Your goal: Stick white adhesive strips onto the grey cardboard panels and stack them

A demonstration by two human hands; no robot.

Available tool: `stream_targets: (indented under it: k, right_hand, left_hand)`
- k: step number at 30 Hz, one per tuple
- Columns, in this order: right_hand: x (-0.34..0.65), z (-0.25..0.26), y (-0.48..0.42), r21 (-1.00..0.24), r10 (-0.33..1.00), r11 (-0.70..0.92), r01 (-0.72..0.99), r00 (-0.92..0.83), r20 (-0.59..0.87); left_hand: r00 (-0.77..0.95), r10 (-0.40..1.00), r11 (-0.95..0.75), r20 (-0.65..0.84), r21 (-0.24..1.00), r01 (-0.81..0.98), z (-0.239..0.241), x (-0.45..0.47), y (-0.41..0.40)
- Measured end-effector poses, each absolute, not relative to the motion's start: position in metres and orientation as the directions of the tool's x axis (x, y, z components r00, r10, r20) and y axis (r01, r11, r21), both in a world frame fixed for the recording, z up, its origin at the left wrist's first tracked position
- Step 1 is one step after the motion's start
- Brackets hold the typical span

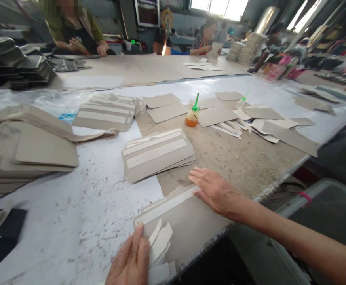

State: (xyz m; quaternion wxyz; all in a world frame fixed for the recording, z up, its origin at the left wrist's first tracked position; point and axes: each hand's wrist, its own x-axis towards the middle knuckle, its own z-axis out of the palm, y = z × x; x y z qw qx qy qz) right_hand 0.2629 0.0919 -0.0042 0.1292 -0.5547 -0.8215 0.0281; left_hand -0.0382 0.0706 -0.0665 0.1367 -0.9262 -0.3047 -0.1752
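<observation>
A grey-beige cardboard panel [187, 225] lies at the table's front edge, with a long white strip [170, 206] along its far side. My left hand [131, 257] is closed on several loose white strips [161, 241], which fan out past the thumb. Its index fingertip presses the near left end of the long strip. With fingers stretched out, my right hand [213, 190] lies flat over the strip's right end. Just beyond is a stack of panels [159, 154] bearing white strips.
A bottle with a green nozzle [192, 116] holds orange liquid. More panels [104, 113] and a tall cardboard pile [45, 144] stand left. Loose strips [228, 128] lie right. A grey bin [324, 213] is beside the table. Co-workers [78, 35] sit across.
</observation>
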Motion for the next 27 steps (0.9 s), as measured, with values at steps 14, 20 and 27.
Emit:
stream_targets:
  k: [14,20,27]
  right_hand:
    - [0.177,-0.04,0.159,-0.119,0.818,0.573,0.811,-0.559,0.133]
    - [0.146,-0.059,0.158,-0.1,0.709,0.693,0.714,-0.65,0.274]
    - [0.153,-0.078,0.158,-0.021,0.656,0.715,0.699,-0.66,0.367]
  left_hand:
    - [0.559,0.745,-0.609,0.365,0.03,0.792,-0.052,-0.019,0.056]
    - [0.454,0.866,-0.5,0.21,0.339,0.797,-0.047,-0.012,0.054]
    - [0.331,0.93,-0.356,0.157,0.599,0.717,-0.018,-0.033,0.06]
